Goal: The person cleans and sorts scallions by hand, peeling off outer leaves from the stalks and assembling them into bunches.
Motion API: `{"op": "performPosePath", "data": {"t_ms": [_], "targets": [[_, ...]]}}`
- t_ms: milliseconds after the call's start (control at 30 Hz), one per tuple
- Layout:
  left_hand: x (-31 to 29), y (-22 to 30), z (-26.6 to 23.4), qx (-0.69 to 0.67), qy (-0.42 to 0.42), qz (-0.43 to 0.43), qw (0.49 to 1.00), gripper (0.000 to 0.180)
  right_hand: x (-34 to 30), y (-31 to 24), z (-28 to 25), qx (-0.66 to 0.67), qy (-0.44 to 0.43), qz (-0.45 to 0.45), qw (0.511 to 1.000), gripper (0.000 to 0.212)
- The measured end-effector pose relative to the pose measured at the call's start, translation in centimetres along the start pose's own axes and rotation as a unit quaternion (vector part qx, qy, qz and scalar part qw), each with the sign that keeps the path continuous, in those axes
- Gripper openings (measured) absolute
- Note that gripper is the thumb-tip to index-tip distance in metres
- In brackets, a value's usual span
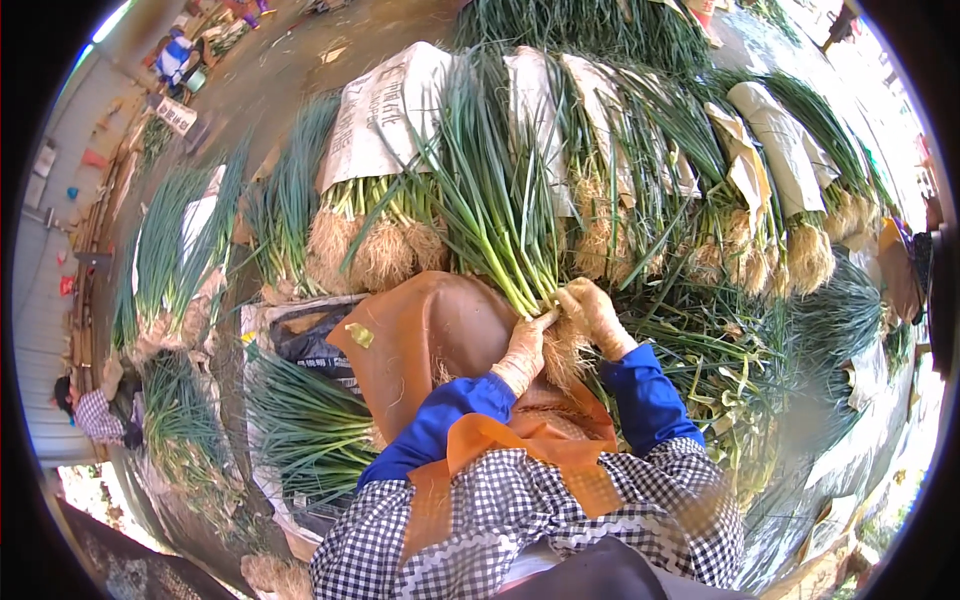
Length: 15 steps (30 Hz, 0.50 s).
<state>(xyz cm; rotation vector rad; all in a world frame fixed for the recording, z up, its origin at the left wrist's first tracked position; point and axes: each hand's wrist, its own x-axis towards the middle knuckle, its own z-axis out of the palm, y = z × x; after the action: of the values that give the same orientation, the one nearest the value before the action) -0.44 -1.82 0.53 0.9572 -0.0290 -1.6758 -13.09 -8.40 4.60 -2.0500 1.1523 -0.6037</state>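
Observation:
A bunch of long green scallions (pixel 497 215) lies slanting in front of me, leaves pointing away and up to the left. My left hand (pixel 523 352), in a yellowish glove, grips its pale lower stems. Gloved the same way, my right hand (pixel 592 317) closes on the right side of the same stem base, just above the shaggy roots (pixel 567 358). The roots hang down between both hands over the orange-brown apron (pixel 400 310) covering my lap. My exact finger placement is partly hidden by the stems and roots.
Rooted scallion bundles stand in a row beyond, some covered by white printed sacks (pixel 388 115). Loose scallions (pixel 310 425) lie on sheeting at my left. Leaves and trimmings (pixel 715 375) heap at my right. Another person (pixel 100 415) is at the far left, another (pixel 175 58) farther back.

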Motion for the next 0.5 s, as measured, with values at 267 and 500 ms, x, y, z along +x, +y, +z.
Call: {"op": "performPosePath", "data": {"t_ms": [267,500], "targets": [[0.8,-0.2,-1.8,-0.038,-0.009,-0.009,0.999,0.019,5.7,-0.3,2.6,0.273,-0.061,0.22,0.935,0.066],[0.8,0.3,-1.7,-0.114,0.009,-0.048,0.992,0.02,0.6,1.6,-0.2,0.474,0.026,0.224,0.851,0.028]]}}
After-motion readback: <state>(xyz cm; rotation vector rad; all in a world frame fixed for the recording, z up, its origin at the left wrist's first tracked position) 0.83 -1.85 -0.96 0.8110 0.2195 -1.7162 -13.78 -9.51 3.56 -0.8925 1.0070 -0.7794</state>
